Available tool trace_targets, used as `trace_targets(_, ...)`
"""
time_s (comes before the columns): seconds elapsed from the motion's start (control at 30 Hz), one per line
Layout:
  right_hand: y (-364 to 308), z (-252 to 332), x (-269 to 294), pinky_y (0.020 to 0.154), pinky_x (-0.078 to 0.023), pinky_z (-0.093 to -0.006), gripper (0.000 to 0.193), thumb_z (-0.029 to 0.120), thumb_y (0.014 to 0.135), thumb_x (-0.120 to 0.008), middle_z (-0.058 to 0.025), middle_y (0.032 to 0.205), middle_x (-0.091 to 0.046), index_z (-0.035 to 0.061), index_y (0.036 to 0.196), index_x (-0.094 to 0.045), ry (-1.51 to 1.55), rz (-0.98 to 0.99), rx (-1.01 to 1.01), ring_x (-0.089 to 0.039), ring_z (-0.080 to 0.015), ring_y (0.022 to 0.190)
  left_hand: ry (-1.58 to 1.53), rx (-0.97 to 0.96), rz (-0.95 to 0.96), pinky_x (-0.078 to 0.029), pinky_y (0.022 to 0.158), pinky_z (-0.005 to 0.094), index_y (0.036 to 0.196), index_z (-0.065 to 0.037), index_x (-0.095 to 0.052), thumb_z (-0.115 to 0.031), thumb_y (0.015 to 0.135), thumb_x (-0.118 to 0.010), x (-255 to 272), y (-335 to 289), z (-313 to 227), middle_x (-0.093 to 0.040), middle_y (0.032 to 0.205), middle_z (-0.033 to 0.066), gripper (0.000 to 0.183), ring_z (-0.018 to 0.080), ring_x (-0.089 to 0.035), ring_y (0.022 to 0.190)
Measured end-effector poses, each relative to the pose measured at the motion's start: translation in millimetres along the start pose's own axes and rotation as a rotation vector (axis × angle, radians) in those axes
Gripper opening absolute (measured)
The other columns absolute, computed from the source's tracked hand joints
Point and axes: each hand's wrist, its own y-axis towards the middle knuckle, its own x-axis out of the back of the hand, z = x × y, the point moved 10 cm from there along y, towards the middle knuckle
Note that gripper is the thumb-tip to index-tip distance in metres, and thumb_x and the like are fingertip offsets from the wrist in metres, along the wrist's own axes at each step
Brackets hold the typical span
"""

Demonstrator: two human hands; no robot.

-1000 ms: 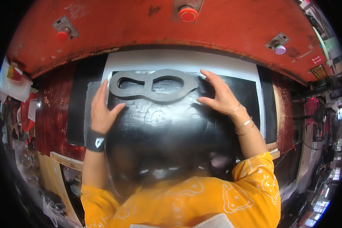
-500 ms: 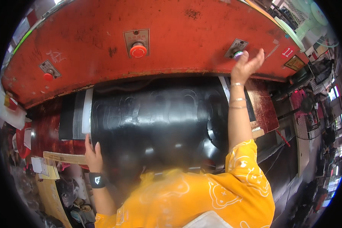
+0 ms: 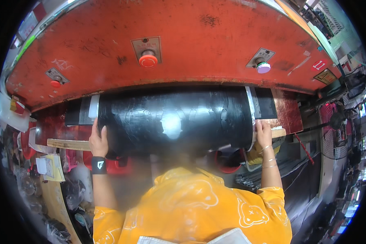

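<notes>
A wide black sheet (image 3: 142, 130), shiny and marked with curved outlines, lies beneath the red machine and bends down at its near side. My left hand (image 3: 98, 140) is at its left edge, index finger and thumb stretched apart, the fingertip against a pale strip (image 3: 94, 106). At the opposite edge, my right hand (image 3: 263, 132) has its fingers closed on the sheet's border, beside another pale strip (image 3: 250, 101). The undersides of both hands are hidden.
The red machine front (image 3: 183, 49) spans the far side, carrying a red mushroom button (image 3: 148, 61), a smaller red button (image 3: 55, 83) and a pale purple button (image 3: 263, 67). A wooden bar (image 3: 67, 144) borders the left side. At right stands a black fan (image 3: 336, 121).
My right hand has come down from beside the purple-topped button to the sheet's right edge. The sheet's near side now curves down closer to the machine. My left hand has stayed at the left edge.
</notes>
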Motion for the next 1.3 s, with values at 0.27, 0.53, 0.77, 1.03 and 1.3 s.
trace_targets(0.27, -32, 29, 3, 0.075, -0.040, -0.0480, 0.028, 0.023, 0.094, -0.052, -0.0183, 0.080, -0.056, 0.0020, 0.076, -0.059, -0.162, -0.160, 0.403, -0.052, -0.0380, 0.081, -0.047, -0.033, -0.009, -0.046, 0.089, 0.0436, 0.138, -0.011, -0.046, -0.030, 0.094, -0.055, 3, 1, -3, -0.061, 0.119, 0.0232, 0.049, 0.0412, -0.058, 0.109)
trace_targets(0.53, -48, 16, -8, 0.075, -0.042, -0.0461, 0.022, 0.016, 0.091, -0.054, -0.0196, 0.080, -0.055, -0.0012, 0.077, -0.057, -0.156, -0.046, 0.377, -0.053, -0.0380, 0.082, -0.173, 0.009, 0.007, -0.043, 0.096, 0.0406, 0.137, -0.005, -0.045, -0.025, 0.093, -0.056, -4, -18, 13, -0.056, 0.125, 0.0257, 0.050, 0.0400, -0.054, 0.117)
trace_targets(0.77, -39, 75, 31, 0.072, -0.051, -0.0379, 0.020, 0.019, 0.085, -0.061, -0.0189, 0.078, -0.065, 0.0007, 0.090, -0.068, -0.500, 0.148, 0.212, -0.063, -0.0337, 0.074, 0.032, 0.221, 0.065, -0.047, 0.081, 0.0383, 0.138, -0.007, -0.045, -0.021, 0.086, -0.066, 42, -57, -1, -0.058, 0.094, 0.0152, 0.058, 0.0284, -0.058, 0.085)
trace_targets(1.03, -108, 367, -153, 0.102, -0.031, -0.0513, 0.085, 0.045, 0.064, -0.081, -0.0186, 0.136, -0.043, 0.0148, 0.134, -0.045, -0.207, 0.133, 1.117, -0.038, -0.0382, 0.127, 0.216, -0.222, 0.087, -0.021, 0.113, 0.0480, 0.144, 0.005, -0.024, -0.036, 0.080, -0.071, -5, -26, -71, -0.034, 0.144, 0.0261, 0.090, 0.0382, -0.031, 0.135)
trace_targets(1.3, -131, 396, -204, 0.099, -0.034, -0.0465, 0.075, 0.039, 0.063, -0.074, -0.0186, 0.122, -0.052, 0.0101, 0.129, -0.054, -0.129, 0.482, 1.182, -0.046, -0.0340, 0.117, 0.366, -0.249, 0.209, -0.018, 0.114, 0.0476, 0.144, 0.001, -0.028, -0.040, 0.080, -0.069, 10, -80, -50, -0.033, 0.148, 0.0215, 0.087, 0.0343, -0.027, 0.140)
